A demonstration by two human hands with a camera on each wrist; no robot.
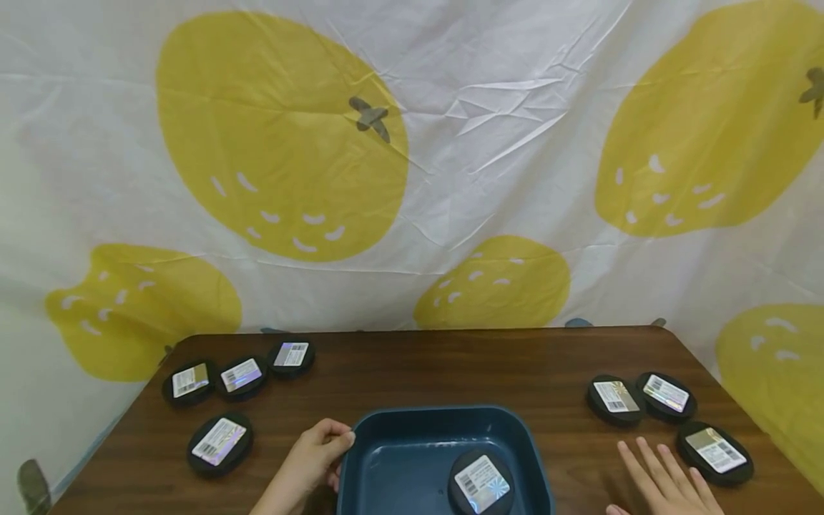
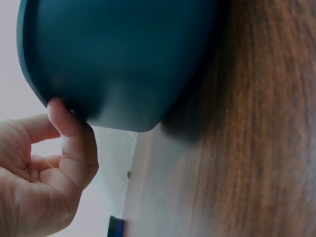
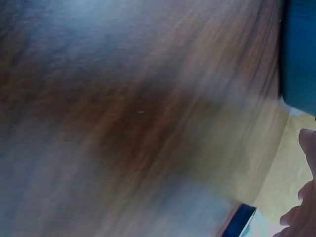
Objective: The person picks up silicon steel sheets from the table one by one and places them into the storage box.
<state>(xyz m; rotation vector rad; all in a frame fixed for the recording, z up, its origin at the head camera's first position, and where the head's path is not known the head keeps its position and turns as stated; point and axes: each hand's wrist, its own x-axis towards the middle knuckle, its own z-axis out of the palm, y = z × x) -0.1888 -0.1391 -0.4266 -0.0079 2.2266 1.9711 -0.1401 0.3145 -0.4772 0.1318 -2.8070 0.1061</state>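
With thumb and fingers, my left hand (image 1: 312, 458) pinches the rim of a dark blue plastic basin (image 1: 393, 468) at its far left corner. The left wrist view shows the thumb and a bent finger gripping the basin wall (image 2: 113, 64). Inside the basin, toward the right, lies a flat black round container (image 1: 458, 478) with a white barcode label. My right hand (image 1: 676, 486) is held over the table to the right of the basin, fingers extended and spread, with nothing in it. Its fingertips come near a black round container (image 1: 740, 468) with a similar label.
Two more labelled black containers, one (image 1: 599, 411) beside the other (image 1: 685, 408), sit farther back on the right. Several of the same kind, including one (image 1: 215, 468) nearer me, lie on the left of the brown wooden table (image 1: 438, 368). A lemon-patterned cloth (image 1: 502, 164) hangs behind.
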